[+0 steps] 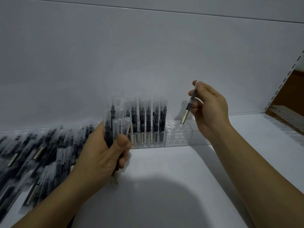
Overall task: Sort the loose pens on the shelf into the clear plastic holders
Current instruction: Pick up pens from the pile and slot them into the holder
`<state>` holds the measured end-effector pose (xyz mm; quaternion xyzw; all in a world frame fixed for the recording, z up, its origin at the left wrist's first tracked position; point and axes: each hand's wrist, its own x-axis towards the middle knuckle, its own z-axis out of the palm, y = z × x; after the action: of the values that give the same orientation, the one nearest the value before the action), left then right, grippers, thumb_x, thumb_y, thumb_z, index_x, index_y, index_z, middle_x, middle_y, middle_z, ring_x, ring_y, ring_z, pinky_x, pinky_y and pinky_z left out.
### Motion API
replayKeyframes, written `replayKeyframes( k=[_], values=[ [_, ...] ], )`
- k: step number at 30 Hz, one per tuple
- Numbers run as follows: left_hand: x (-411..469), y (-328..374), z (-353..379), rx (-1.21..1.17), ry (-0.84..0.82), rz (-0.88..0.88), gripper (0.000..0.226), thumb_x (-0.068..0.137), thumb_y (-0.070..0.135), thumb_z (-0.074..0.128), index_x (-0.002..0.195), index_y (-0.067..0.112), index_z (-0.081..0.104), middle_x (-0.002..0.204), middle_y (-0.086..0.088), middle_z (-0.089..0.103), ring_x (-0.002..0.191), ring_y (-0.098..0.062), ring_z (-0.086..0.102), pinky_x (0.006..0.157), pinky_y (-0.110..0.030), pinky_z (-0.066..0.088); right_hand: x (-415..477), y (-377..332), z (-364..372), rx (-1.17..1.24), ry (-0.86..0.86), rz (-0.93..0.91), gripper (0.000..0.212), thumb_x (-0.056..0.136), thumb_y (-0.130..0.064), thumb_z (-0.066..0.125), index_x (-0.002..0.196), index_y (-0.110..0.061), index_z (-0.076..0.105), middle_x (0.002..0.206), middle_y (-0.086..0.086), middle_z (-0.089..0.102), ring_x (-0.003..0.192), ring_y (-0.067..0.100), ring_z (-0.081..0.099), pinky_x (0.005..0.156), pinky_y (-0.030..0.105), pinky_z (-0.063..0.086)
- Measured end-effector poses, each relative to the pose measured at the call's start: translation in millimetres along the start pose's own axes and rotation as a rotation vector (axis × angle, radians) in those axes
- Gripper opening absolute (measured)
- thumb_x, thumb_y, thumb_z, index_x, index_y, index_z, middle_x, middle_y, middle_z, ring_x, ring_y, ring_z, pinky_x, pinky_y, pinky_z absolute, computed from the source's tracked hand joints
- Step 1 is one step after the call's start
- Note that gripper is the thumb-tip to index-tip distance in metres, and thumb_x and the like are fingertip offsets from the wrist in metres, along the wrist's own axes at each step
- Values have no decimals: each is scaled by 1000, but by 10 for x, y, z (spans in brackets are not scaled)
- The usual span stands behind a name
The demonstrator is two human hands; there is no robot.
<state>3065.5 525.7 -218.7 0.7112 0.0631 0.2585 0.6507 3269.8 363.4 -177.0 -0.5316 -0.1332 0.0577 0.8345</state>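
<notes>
Our right hand (212, 109) pinches a single pen (190, 102) between thumb and fingers. The pen's pale end points down, just above the empty holes at the right of the clear plastic holder (179, 135). Our left hand (102, 155) grips a bundle of pens (115, 116) upright, in front of the holder's left end. Standing pens (148, 119) fill the holder's middle rows, and the pile of loose pens (32, 155) lies on the shelf (164, 170) to the left.

The single pen is tilted, so we judge it may catch a hole's rim instead of dropping in, and a push could make the light holder skid. The bundle is fat for one grip; if we slacken, pens could slide out and knock the standing ones.
</notes>
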Motion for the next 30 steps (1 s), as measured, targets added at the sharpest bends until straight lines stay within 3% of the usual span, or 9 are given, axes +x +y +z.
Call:
replayKeyframes(
  k=[6, 10, 18, 22, 26, 30],
  values=[
    [-9, 29, 26, 43, 3, 21, 57, 64, 84, 65, 80, 30, 53, 66, -4, 56, 48, -15, 50, 46, -26, 46, 2, 21, 1, -203, 64, -186, 17, 99, -6, 62, 115, -9, 68, 83, 10, 67, 56, 13, 60, 57, 27, 52],
    [-12, 39, 47, 110, 20, 27, 22, 87, 50, 55, 85, 28, 53, 70, -16, 57, 52, -21, 54, 48, -29, 49, -67, 57, 43, -306, 9, -297, 18, 100, -7, 64, 116, -16, 63, 86, 10, 67, 61, 15, 67, 62, 29, 60],
    [-9, 33, 23, 97, 48, 34, 34, 86, 34, 57, 99, 3, 57, 66, -9, 65, 60, -20, 62, 57, -25, 54, -89, 172, 58, -521, -106, -449, 21, 98, -12, 68, 116, -23, 64, 87, 1, 70, 71, 16, 72, 64, 32, 59],
    [-25, 67, 9, 64, 93, -5, 32, 82, 37, 62, 94, 8, 69, 71, -8, 70, 69, -21, 69, 60, -21, 55, -92, 267, 53, -666, -196, -517, 24, 96, -15, 71, 119, -22, 66, 82, -7, 70, 81, 13, 70, 74, 40, 61],
    [-25, 104, 10, 51, 110, -8, 17, 82, 33, 63, 83, 21, 75, 76, -10, 73, 73, -23, 73, 66, -22, 58, -93, 299, 57, -728, -251, -523, 26, 96, -13, 72, 119, -23, 66, 82, -7, 71, 78, 9, 69, 73, 34, 60],
    [-26, 133, 24, 18, 121, -13, 20, 79, 29, 65, 87, 14, 76, 78, -13, 75, 75, -25, 74, 71, -23, 59, -81, 296, 50, -753, -241, -528, 24, 96, -16, 72, 119, -21, 66, 82, -7, 70, 77, 9, 68, 71, 28, 59]
  ],
)
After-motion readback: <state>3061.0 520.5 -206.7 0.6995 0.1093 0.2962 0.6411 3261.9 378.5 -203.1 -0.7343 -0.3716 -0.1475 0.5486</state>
